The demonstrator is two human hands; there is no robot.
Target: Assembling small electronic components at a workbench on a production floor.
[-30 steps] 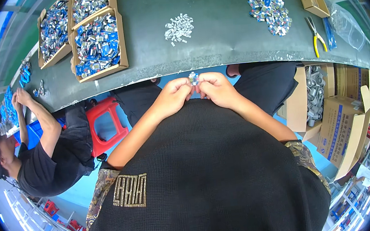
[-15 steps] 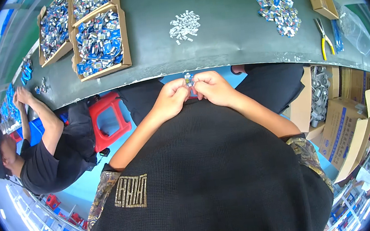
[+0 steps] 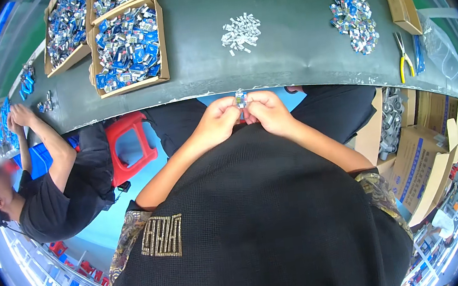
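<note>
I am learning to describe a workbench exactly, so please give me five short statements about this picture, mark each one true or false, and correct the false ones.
1. The left hand and right hand hold one small electronic module between them. True.
2. The yellow-handled pliers lie inside a cardboard tray. False: they lie on the dark tabletop, toward its right end.
3. The pile of small white pieces lies between the nearest filled cardboard tray and the loose pile of modules. True.
4. The red stool is on the person's right. False: it is on the left.
5. An open carton on the right holds grey parts. True.
</note>
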